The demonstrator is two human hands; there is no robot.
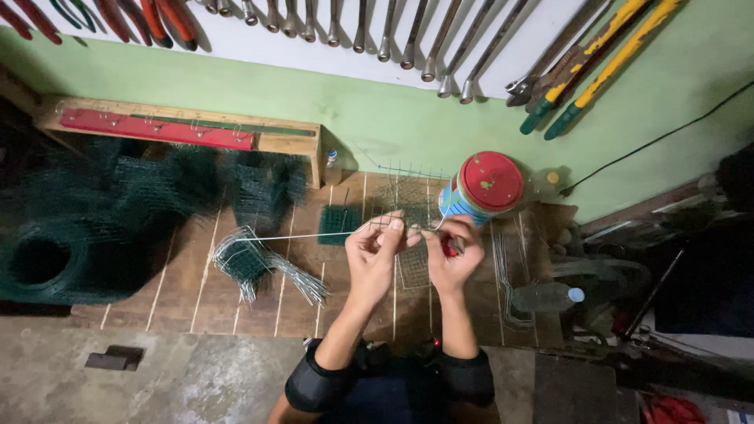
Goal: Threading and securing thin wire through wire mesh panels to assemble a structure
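Nearest, the left hand pinches a long thin wire over the middle of the wooden bench. The right hand is clenched on a red-handled tool at the wire's end. The wire looks light, springy and slippery, so it is best gripped close to the working end.

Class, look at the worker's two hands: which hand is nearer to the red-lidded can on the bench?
Right. The right hand sits just below the red-lidded can, almost touching its base. The left hand is farther off, down and to its left.
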